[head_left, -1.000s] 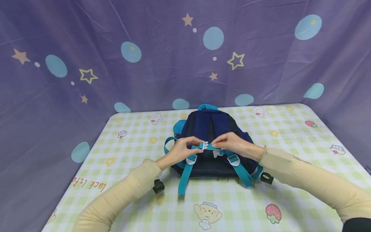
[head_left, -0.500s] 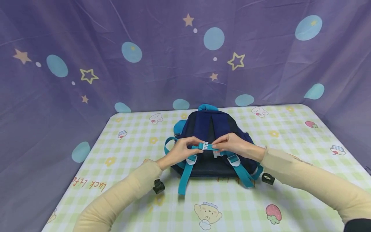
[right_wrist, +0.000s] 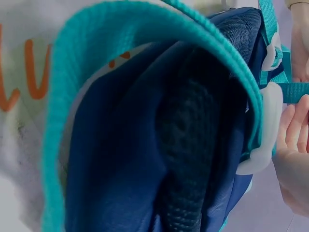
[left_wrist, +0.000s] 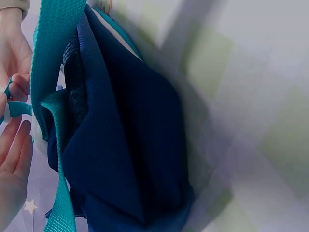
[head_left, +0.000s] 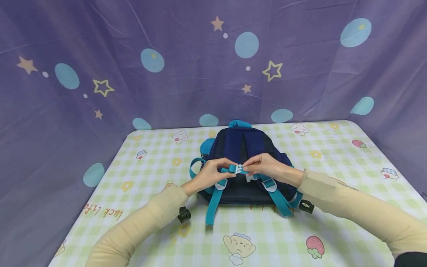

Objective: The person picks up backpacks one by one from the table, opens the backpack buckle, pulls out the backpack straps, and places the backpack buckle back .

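Observation:
A dark navy backpack (head_left: pixel 240 193) lies on the table with its teal straps toward me. Over its middle, a white buckle (head_left: pixel 238 169) sits on a teal strap, held up between both hands. My left hand (head_left: pixel 211 174) pinches the strap at the buckle's left side, thumb below and fingers above. On the other side, my right hand (head_left: pixel 267 165) pinches the strap close against the buckle. Whether the buckle's halves are fully joined is too small to tell. The left wrist view shows the left hand (left_wrist: pixel 14 169) beside the backpack's navy side (left_wrist: pixel 130 140).
Two teal strap ends (head_left: pixel 211 211) hang forward over the backpack's front edge, below white adjusters (head_left: pixel 269 184). Another white buckle piece (head_left: pixel 250 178) lies just under the right fingers. A green checked cloth (head_left: pixel 150 230) covers the table; a purple curtain (head_left: pixel 186 100) stands behind.
The white buckle has shifted slightly right, toward the right fingers, and the left hand has moved a little with it. Both hands keep their pinch; the backpack stays put.

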### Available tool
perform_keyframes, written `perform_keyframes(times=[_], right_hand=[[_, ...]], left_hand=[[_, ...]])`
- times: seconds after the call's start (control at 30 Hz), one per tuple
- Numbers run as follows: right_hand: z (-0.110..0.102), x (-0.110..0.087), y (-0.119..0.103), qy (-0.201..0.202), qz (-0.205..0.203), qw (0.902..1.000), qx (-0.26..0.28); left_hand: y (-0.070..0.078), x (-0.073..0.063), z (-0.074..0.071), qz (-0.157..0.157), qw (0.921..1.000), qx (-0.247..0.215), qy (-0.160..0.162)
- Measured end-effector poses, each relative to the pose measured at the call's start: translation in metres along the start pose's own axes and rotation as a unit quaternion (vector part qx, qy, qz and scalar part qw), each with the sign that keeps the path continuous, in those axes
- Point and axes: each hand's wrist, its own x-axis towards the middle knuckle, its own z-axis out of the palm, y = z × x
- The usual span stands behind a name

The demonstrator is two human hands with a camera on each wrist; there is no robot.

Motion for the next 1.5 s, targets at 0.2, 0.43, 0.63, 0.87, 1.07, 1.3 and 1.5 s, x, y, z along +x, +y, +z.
perform_keyframes(times=[0.2,0.43,0.63,0.87,1.07,1.3,1.5], right_hand=[[0.0013,-0.001,-0.0005,0.002,0.012,0.9999,0.006],[-0.0016,-0.0023,0.0025,-0.001,0.015,0.9997,0.018],[-0.0006,-0.0008,0.0023,0.0,0.011,0.9996,0.025],[0.0031,0.001,0.0001,-0.002,0.011,0.9994,0.032],[0.004,0.0004,-0.0012,0.005,0.011,0.9993,0.036],[0.0021,-0.001,0.0019,0.003,0.006,0.9988,0.049],[0.0026,-0.0005,0.0034,0.008,0.0,0.9986,0.051]], left_hand=[[-0.0009,-0.0003,-0.0001,0.012,0.9999,0.007,0.004],[-0.0012,-0.0009,-0.0014,0.014,0.9998,0.013,0.009],[-0.0007,0.0004,-0.0008,0.013,0.9999,0.01,0.004],[-0.0002,0.0011,0.0007,0.008,0.9999,0.007,0.007],[0.0012,0.0005,0.0011,0.012,0.9998,0.008,0.017],[0.0002,0.0014,0.0019,0.015,0.9996,0.006,0.022],[-0.0003,0.002,0.0029,0.004,0.9999,-0.001,0.015]])
